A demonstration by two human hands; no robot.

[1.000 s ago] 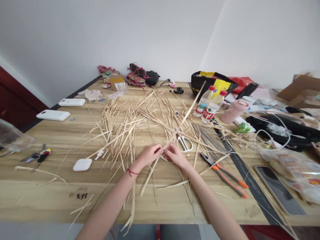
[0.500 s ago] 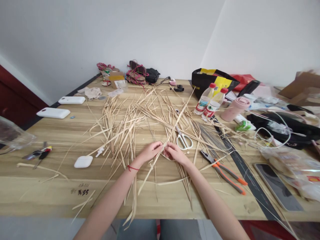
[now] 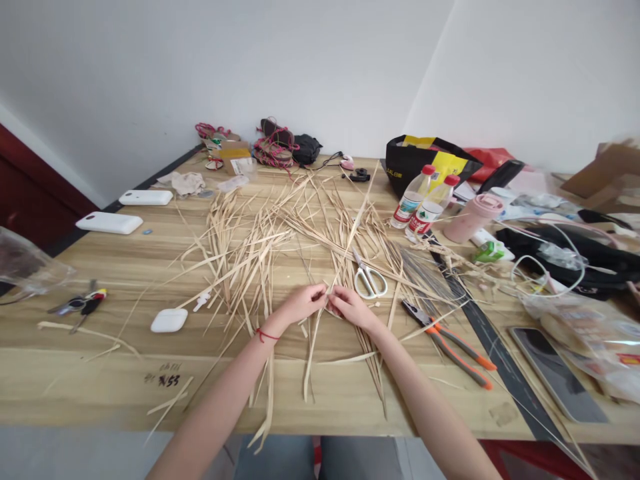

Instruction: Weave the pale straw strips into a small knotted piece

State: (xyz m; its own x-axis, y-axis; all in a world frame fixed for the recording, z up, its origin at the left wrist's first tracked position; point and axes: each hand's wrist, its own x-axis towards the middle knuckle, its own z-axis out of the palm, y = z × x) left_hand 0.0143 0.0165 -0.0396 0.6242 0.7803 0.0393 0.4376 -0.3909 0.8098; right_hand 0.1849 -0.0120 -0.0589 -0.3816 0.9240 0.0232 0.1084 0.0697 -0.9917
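My left hand (image 3: 306,301) and my right hand (image 3: 349,305) meet over the near middle of the table, fingertips closed in a pinch. Between them they grip a pale, dry straw strip (image 3: 311,351); one end hangs toward me and the other stretches away over the pile. Exactly how the fingers fold round it is too small to make out. Beyond my hands spreads a loose heap of straw strips (image 3: 245,257). White-handled scissors (image 3: 369,280) lie just past my right hand, blades under some straw. Pliers with orange and grey handles (image 3: 450,343) rest farther right.
Two water bottles (image 3: 423,210), a pink cup (image 3: 474,217) and a black-and-yellow bag (image 3: 425,157) stand at the back right. A phone (image 3: 555,373) lies near the right edge. On the left are a white earphone case (image 3: 169,321) and two white devices (image 3: 110,223).
The held straw strip has turned more upright: its near end has swung to the right and its far end to the left. Both hands stay together in nearly the same place.
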